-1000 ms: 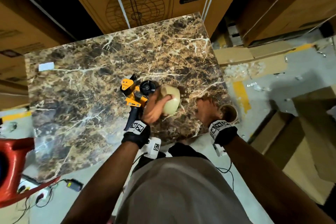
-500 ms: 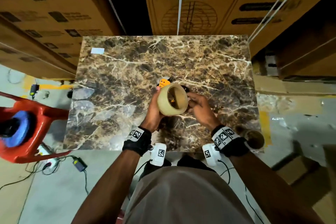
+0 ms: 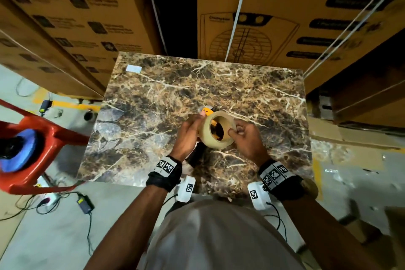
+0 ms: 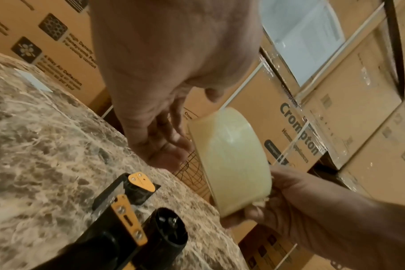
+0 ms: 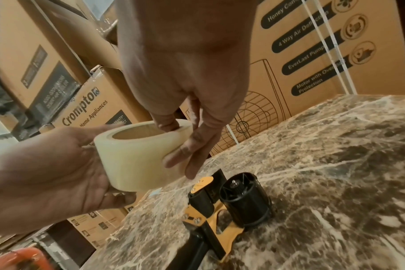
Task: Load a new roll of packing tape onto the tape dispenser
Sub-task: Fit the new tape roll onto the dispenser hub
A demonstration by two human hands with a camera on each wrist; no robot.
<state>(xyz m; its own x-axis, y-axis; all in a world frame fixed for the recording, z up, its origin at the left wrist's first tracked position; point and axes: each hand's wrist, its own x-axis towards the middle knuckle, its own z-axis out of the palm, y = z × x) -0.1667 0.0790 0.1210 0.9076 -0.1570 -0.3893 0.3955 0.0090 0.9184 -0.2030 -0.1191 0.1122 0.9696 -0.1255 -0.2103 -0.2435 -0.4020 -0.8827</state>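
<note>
A clear packing tape roll (image 3: 205,136) is held up above the marble table (image 3: 153,105), its open core facing me. My left hand (image 3: 198,125) cups its left side. My right hand (image 3: 233,132) pinches its right rim, the thumb (image 5: 166,126) inside the core and the fingers (image 5: 192,146) outside. The yellow and black tape dispenser (image 5: 210,215) lies on the table right under the roll, its black spindle (image 5: 243,201) bare and upright, its handle (image 3: 196,155) pointing toward me. The roll (image 4: 231,160) hides most of the dispenser in the head view.
Stacked cardboard boxes (image 3: 263,17) wall in the table's far side and both flanks. A red plastic chair (image 3: 43,138) stands at the left, with cables and adapters (image 3: 84,204) on the floor. A white label (image 3: 133,68) lies at the table's far left corner.
A second ago my left hand alone held the roll while my right hand was near the table's right edge. The right hand came over and took the rim; the roll's core turned toward me.
</note>
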